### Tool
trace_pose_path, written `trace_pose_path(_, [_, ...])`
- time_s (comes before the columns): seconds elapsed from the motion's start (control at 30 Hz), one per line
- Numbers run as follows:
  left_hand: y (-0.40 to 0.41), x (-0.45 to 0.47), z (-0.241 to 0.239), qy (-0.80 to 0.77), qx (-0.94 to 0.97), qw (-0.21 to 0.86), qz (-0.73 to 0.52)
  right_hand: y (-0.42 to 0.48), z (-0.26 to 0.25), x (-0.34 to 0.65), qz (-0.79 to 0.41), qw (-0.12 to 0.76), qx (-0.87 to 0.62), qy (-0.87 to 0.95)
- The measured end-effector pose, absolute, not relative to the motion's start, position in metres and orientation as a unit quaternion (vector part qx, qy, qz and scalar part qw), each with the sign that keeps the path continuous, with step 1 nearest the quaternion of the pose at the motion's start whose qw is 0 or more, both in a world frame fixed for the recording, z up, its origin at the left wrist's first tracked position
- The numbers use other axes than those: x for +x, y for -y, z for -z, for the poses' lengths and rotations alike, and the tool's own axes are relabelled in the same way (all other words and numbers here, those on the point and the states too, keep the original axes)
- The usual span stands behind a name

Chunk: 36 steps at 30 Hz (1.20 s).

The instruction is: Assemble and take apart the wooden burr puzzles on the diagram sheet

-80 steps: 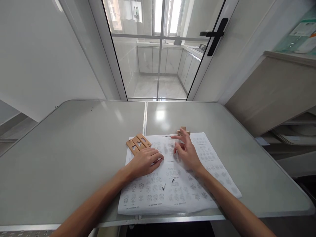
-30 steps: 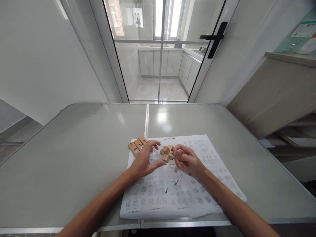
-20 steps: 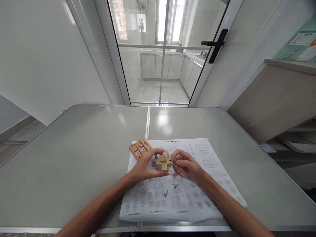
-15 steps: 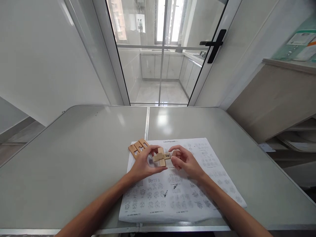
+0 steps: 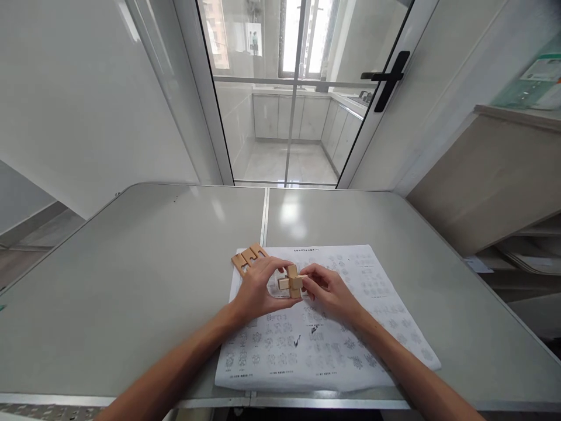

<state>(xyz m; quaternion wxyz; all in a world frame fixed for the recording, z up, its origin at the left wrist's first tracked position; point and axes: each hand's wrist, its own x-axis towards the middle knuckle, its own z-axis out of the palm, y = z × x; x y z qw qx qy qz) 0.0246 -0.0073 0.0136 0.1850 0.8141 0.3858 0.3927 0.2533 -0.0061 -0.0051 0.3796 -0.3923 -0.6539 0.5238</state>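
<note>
Head camera view: a wooden cross [image 5: 297,283] of interlocked bars is held above the far part of a printed sheet [image 5: 302,377], between two bare hands; the left hand [image 5: 255,290] is clamped around it from the left, thumb along its near side and fingers at its far side; the right hand [image 5: 332,290] meets it from the right, its thumb and forefinger brought together on the right-hand arm of the cross, though the exact contact is partly hidden by the fingers.

No single long axis stands out; one bar runs left to right, roughly in line with the right fingertips, another runs far to near between the left thumb and fingers, and a blunt end faces the camera; both hands are touching it, so neither is nearer.

Slotted wooden plates [image 5: 246,255] lie side by side just beyond the left hand, at the sheet's far left corner; the sheet rests on a grey table [image 5: 175,263], across its seam.
</note>
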Motion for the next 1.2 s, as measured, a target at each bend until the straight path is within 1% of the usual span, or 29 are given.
trace_pose_path(0.1, [0.0065, 0.0234, -0.0144, -0.403, 0.809, 0.167, -0.395, 0.0071, 0.0057, 0.2536, -0.517, 0.368, -0.390, 0.667])
trace_pose_path(0.23, [0.0048, 0.0228, -0.0153, -0.408, 0.801, 0.180, -0.399, 0.0081, 0.0067, 0.2536, -0.500, 0.363, -0.388, 0.684])
trace_pose_path(0.4, [0.0033, 0.0222, -0.0160, -0.423, 0.778, 0.228, -0.405, 0.0110, 0.0054, 0.2514, -0.495, 0.374, -0.383, 0.685])
trace_pose_path(0.63, [0.0050, 0.0209, -0.0145, -0.450, 0.738, 0.313, -0.393, 0.0143, 0.0045, 0.2497, -0.435, 0.405, -0.366, 0.716])
trace_pose_path(0.93, [0.0075, 0.0238, -0.0098, -0.403, 0.751, 0.301, -0.429, 0.0095, 0.0062, 0.2550, -0.433, 0.367, -0.396, 0.722])
trace_pose_path(1.2, [0.0056, 0.0196, -0.0102, -0.384, 0.773, 0.312, -0.397, 0.0095, 0.0081, 0.2588, -0.434, 0.342, -0.389, 0.737])
